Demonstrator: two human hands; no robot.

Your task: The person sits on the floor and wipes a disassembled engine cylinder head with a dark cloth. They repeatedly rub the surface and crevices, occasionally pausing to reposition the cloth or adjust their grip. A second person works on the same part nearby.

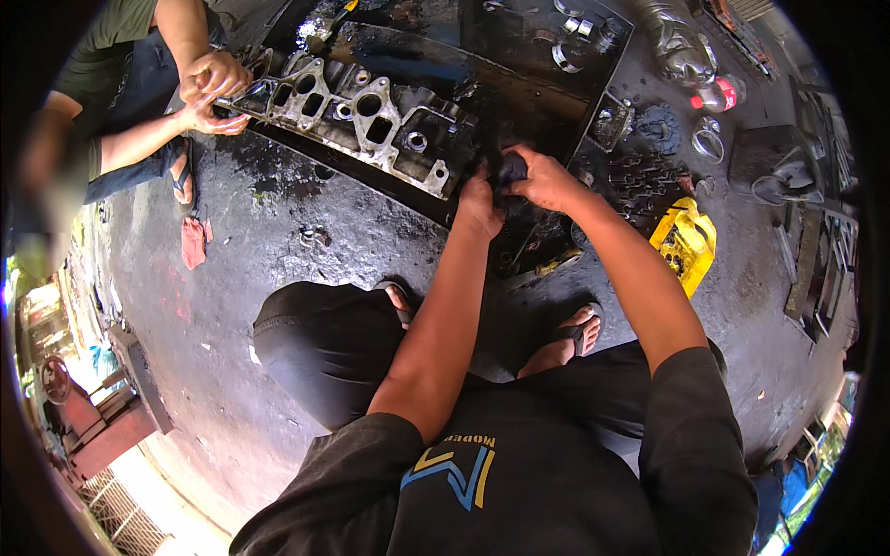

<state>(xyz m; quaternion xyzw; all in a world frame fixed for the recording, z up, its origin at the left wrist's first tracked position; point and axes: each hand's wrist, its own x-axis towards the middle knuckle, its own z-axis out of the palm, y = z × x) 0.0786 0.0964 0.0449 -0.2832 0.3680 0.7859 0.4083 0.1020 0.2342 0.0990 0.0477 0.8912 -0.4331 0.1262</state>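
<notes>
A grey metal engine casting (414, 167), probably a cylinder head, with several square and round openings lies across a wide oily metal tray (603, 109). At its right end, both my hands are close together over the tray. My right hand (545, 180) is closed around a black, oil-dark object (512, 169) whose kind I cannot make out. Close against it is my left hand (478, 200); its fingers bend away into the dark, and what they hold is hidden. A co-worker's two hands (211, 93) grip the casting's left end.
A yellow cut plastic container (686, 243) stands right of my forearm. Beyond are small metal parts (640, 176), a blue rag (658, 128), metal rings (707, 141), a red-labelled bottle (718, 94) and a large clear bottle (680, 46). A red cloth (193, 243) lies on the left floor.
</notes>
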